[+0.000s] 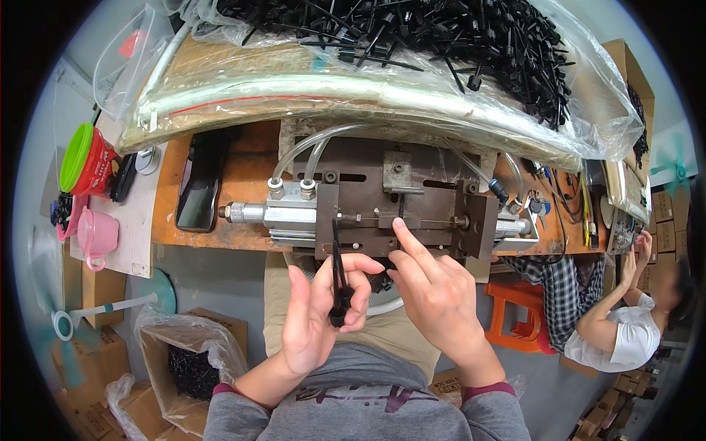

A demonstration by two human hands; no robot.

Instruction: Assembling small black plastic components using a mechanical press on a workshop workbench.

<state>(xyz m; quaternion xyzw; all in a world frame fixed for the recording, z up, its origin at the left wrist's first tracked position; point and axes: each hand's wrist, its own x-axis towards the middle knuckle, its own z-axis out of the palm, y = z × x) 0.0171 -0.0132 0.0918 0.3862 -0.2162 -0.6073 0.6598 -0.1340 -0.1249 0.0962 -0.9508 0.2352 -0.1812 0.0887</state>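
Observation:
My left hand (pixel 323 309) is closed around a couple of thin black plastic rods with round heads (pixel 338 312); their long ends point up toward the metal fixture. To its right, my right hand (pixel 441 298) stretches its index finger onto the middle of the dark metal fixture (pixel 360 176), while the other fingers bend beneath. A slim black piece (pixel 401 204) shows just above that fingertip, below a small steel block (pixel 398 175). Pneumatic cylinders flank the fixture, a silver one (pixel 290 219) at left and another (pixel 512 228) at right.
Behind the fixture, a plastic-lined carton (pixel 243 92) holds a heap of black parts (pixel 471 44). A black phone (pixel 200 184), red bucket (pixel 92 165) and pink cup (pixel 97 234) stand left. Tools and cables lie right. A co-worker (pixel 614 323) sits beyond an orange stool (pixel 515 312).

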